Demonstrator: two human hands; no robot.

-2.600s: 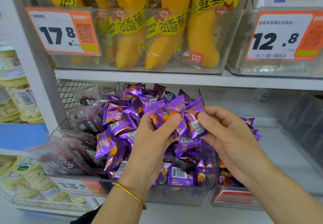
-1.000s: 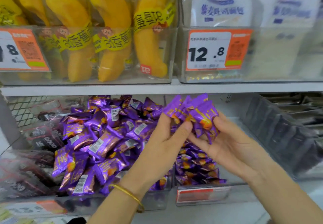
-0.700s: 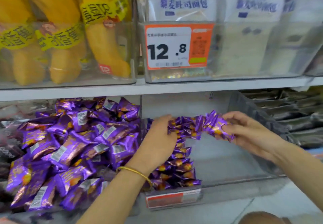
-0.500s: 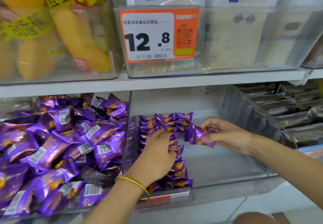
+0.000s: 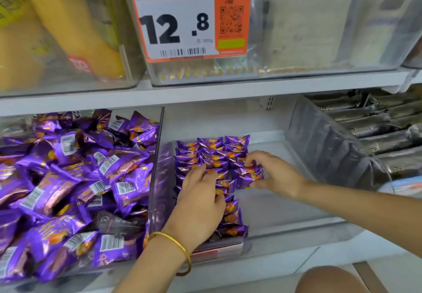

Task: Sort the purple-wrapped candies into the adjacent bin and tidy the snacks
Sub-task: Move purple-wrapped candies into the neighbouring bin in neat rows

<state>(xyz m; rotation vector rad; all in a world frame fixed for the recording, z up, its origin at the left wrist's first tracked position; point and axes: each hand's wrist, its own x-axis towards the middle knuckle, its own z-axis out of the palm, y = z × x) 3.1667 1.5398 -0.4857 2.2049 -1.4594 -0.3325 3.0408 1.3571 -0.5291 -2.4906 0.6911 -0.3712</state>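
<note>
In the middle of the frame, the left hand (image 5: 201, 203) is lying on the rows (image 5: 210, 153) of purple candies in the clear bin (image 5: 296, 231), its fingers (image 5: 205, 174) stretched out flat and pressing on the wrappers, curling round nothing. Just to its right, the right hand (image 5: 276, 174) is pinching a bunch (image 5: 249, 176) of purple candies between thumb and fingertips, holding it against the right edge of the rows (whether the bunch is resting on the bin floor I cannot tell). The rows are standing edge-on along the bin's left side, three across at the back and thinning to one toward the front. A gold bangle (image 5: 175, 247) is sitting on the left wrist. At the left of the frame, a loose heap (image 5: 68, 190) of purple candies is lying just beside the bin's left wall. Dark packs (image 5: 376, 132) are lying stacked at the right of the frame. Above the white shelf (image 5: 205, 94), an orange price tag (image 5: 189, 18) reading 12.8 is hanging at the upper middle, and yellow packs (image 5: 75, 30) are standing at the upper left.
</note>
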